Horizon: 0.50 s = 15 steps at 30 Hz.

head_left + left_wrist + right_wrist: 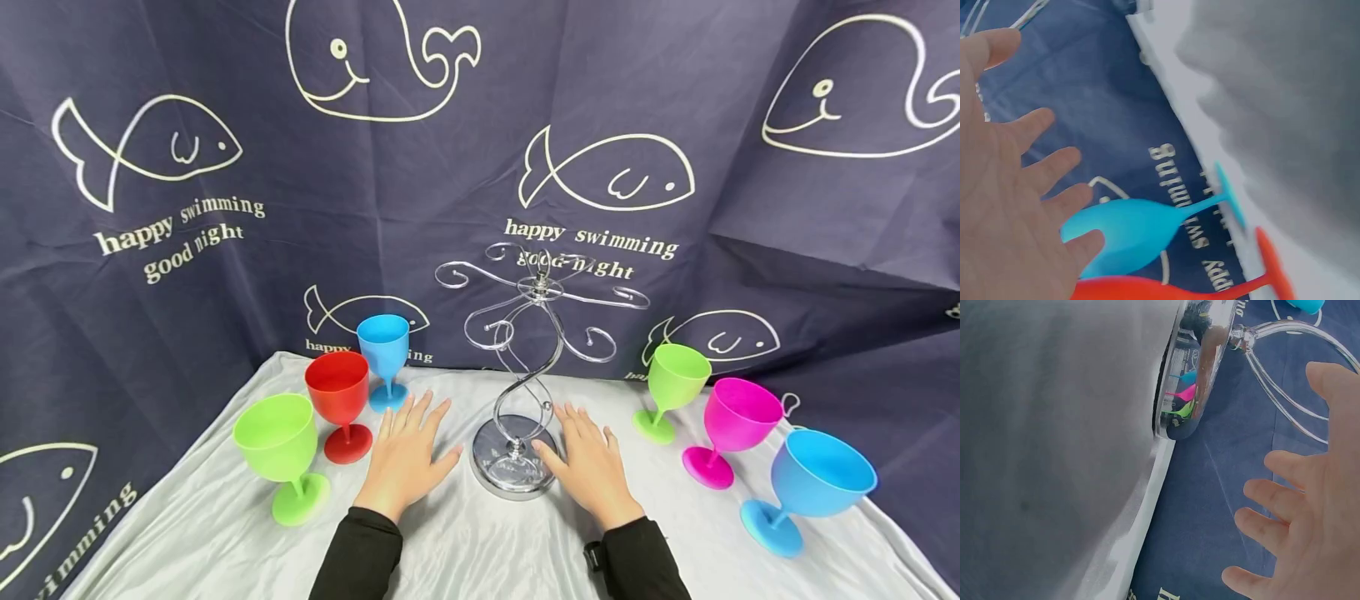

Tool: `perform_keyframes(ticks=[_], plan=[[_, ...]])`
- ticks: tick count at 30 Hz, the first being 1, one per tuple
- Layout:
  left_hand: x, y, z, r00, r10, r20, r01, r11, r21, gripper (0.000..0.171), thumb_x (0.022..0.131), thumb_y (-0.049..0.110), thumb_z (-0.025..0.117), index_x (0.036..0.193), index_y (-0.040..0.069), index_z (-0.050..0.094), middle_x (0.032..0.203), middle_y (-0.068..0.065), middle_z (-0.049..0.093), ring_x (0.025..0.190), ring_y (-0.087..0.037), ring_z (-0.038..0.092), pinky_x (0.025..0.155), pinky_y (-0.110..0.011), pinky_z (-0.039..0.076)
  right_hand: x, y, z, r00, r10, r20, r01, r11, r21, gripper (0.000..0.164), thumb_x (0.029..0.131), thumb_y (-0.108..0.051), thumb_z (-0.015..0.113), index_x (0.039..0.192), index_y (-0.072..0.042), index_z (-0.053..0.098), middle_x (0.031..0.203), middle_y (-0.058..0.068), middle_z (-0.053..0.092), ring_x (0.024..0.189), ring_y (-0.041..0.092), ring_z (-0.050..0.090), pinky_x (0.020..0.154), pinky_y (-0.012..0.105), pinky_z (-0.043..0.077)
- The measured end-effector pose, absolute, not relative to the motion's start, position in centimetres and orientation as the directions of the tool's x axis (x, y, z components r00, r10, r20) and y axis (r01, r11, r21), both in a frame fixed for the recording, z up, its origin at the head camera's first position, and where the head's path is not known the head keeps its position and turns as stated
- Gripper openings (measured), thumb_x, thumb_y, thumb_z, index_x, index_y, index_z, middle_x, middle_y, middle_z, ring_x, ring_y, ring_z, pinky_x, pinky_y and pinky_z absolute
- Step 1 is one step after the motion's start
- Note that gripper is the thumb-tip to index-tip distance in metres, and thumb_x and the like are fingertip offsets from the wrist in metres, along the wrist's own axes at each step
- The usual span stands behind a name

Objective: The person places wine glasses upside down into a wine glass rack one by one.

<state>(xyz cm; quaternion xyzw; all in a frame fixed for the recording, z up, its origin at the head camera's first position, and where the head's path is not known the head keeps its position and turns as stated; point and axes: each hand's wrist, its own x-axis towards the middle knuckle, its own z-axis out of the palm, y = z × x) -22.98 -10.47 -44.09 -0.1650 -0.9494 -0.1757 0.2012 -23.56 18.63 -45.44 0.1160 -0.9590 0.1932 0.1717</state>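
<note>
A chrome wire stand (517,458) with curled arms and a round shiny base rises in the middle of the table. My left hand (408,458), fingers spread and holding nothing, is left of the base, nearest to a red goblet (339,392) and a blue goblet (385,346). In the left wrist view its palm (1010,206) overlaps the blue goblet (1132,231). To the right of the base, my right hand (592,467) also has its fingers extended and empty, with the thumb close by the base's edge. The right wrist view shows the base (1194,369) beyond that hand (1310,506).
A large green goblet (277,442) stands front left. On the right, a green goblet (677,379), a magenta goblet (738,417) and a large blue goblet (821,475) form a slanting row. White cloth covers the table (465,550); a dark printed curtain (450,183) hangs behind.
</note>
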Motion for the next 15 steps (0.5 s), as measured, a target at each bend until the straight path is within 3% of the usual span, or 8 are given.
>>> perform_keyframes(ticks=[9,15], plan=[[-20.9,-10.9,-39.5,-0.85,0.256,0.461,0.385,0.899,0.21,0.071,0.085,0.05,0.07,0.147,0.018,0.051,0.15,-0.015,0.046,0.143,-0.04,0.034,0.114,-0.064,0.024,-23.4,18.6,-45.7,-0.917,-0.153,0.368,-0.282,0.901,-0.33,0.076,0.096,-0.059,0.056,0.151,-0.008,0.044,0.155,0.015,0.04,0.143,0.037,0.035,0.113,0.068,0.019],[-18.7,-12.8,-36.0,-0.838,0.178,0.516,0.34,0.91,0.237,0.071,0.086,0.047,0.071,0.146,0.015,0.051,0.151,-0.017,0.045,0.142,-0.042,0.034,0.115,-0.063,0.021,-23.5,18.6,-45.6,-0.917,-0.154,0.367,-0.284,0.9,-0.331,0.075,0.096,-0.06,0.054,0.152,-0.01,0.043,0.156,0.015,0.039,0.143,0.037,0.035,0.113,0.068,0.019]])
